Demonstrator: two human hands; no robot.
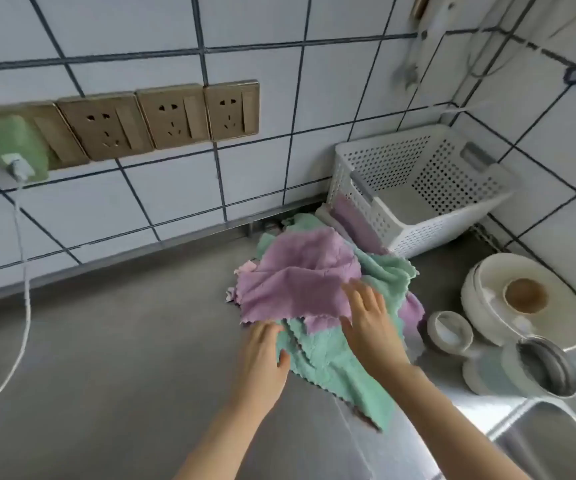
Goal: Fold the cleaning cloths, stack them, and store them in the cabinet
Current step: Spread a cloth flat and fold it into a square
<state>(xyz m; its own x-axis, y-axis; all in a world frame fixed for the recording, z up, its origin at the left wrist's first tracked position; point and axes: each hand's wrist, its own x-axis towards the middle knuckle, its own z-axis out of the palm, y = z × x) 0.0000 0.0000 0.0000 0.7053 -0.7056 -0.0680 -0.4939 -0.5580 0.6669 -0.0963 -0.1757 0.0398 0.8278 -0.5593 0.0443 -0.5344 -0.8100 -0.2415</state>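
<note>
A loose heap of cleaning cloths lies on the grey counter (123, 358) near the wall. On top is a purple cloth (297, 282); a green cloth (335, 368) spreads toward me from under it, and more green (388, 271) and purple (411, 310) cloths show at the right. My left hand (264, 358) pinches the near left edge of the green cloth, thumb on top. My right hand (369, 323) lies flat with spread fingers on the heap, over the purple and green cloths. No cabinet is in view.
A white perforated basket (414, 220) stands tipped against the corner, a purple cloth (352, 216) under its left edge. Bowls and plates (521, 303) and a metal pot (546, 365) crowd the right, beside a sink (556, 441). Wall sockets (172, 116) and a white cable (23, 271) are at the left.
</note>
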